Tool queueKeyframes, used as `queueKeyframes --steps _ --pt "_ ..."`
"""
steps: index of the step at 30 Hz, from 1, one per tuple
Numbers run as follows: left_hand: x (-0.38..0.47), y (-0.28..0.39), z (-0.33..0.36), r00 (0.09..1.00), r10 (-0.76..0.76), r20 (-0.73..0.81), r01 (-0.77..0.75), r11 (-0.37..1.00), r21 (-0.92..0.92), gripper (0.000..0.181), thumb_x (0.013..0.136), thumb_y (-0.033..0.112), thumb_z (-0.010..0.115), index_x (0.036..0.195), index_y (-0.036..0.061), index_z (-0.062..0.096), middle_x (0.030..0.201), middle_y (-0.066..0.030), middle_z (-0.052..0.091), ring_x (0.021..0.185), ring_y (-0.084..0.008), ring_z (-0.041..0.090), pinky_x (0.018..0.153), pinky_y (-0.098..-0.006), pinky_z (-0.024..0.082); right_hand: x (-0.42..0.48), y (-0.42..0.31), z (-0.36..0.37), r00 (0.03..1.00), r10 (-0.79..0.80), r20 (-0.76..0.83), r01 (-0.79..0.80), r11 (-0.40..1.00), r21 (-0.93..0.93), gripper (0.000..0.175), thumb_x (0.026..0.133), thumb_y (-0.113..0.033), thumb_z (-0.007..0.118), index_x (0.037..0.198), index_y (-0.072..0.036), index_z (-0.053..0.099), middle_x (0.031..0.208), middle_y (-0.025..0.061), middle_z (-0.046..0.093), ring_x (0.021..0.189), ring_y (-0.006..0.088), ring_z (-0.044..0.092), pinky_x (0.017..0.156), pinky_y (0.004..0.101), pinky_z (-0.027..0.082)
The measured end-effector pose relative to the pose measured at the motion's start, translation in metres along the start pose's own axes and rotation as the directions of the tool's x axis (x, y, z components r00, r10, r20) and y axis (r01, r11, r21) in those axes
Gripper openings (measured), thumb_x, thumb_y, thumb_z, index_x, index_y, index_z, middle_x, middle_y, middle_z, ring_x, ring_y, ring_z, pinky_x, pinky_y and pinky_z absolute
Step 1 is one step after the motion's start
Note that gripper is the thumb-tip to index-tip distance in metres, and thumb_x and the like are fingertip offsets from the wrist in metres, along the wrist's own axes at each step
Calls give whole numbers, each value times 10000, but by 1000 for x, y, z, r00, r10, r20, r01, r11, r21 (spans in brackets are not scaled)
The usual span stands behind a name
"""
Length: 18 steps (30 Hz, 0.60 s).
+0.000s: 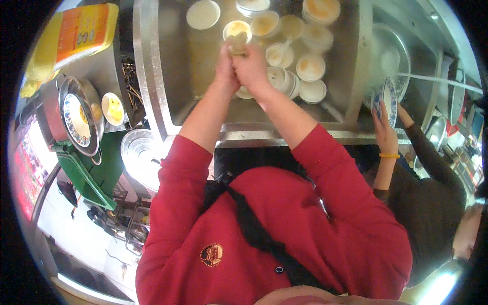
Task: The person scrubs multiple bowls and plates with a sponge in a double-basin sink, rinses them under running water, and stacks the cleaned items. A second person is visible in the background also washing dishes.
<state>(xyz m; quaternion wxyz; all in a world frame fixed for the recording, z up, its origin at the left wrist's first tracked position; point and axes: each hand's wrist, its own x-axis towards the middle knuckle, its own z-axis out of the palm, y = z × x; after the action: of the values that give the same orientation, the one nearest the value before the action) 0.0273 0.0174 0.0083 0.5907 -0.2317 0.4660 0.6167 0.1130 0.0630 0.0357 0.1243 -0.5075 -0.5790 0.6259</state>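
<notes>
My left hand (227,66) and my right hand (250,65) are pressed together over a deep metal sink (179,76). A wadded greenish-brown cloth or scouring pad (238,42), blurred, sticks out from between them; which hand bears more of it I cannot tell. Just beyond it sits a small white bowl (237,29) with yellowish residue. Several soiled white bowls lie to the right, among them a bowl with a white spoon (280,54) and a stack with orange residue (321,9). A round white dish (203,14) lies at the sink's far left.
At right a co-worker's hand (386,131) holds a blue-patterned plate (389,103) by a second basin with a large clear bowl (404,57). On the left are a yellow jug (76,42), a metal pot (97,114), a bowl with yellow scraps (113,109) and a green bin (91,171).
</notes>
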Motion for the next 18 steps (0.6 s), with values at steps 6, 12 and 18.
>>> queueKeyframes --steps 6,12,18 --pt "-7 25 -17 979 -199 35 162 877 453 385 977 234 578 1299 24 584 1232 -158 650 1065 -295 677 943 -439 571 -14 26 -56 844 -329 424 536 550 -641 157 846 -156 604 968 -89 676 1126 139 636 1092 376 592 894 481 520" --pt "-29 -17 22 986 125 -109 -60 881 469 336 1014 174 527 1294 -11 531 1147 -164 657 976 -267 685 670 -382 601 -2 40 -79 991 100 92 -123 949 290 501 878 -170 662 1363 -85 570 1433 161 529 1275 332 540 1029 411 480" --pt "-42 -16 46 997 -17 -73 75 295 953 441 1057 339 472 1277 -24 594 1140 -164 655 963 -246 647 826 -402 528 0 16 -114 883 240 403 -336 923 187 738 822 -116 743 1478 -12 421 1371 149 577 1153 251 610 968 380 511"
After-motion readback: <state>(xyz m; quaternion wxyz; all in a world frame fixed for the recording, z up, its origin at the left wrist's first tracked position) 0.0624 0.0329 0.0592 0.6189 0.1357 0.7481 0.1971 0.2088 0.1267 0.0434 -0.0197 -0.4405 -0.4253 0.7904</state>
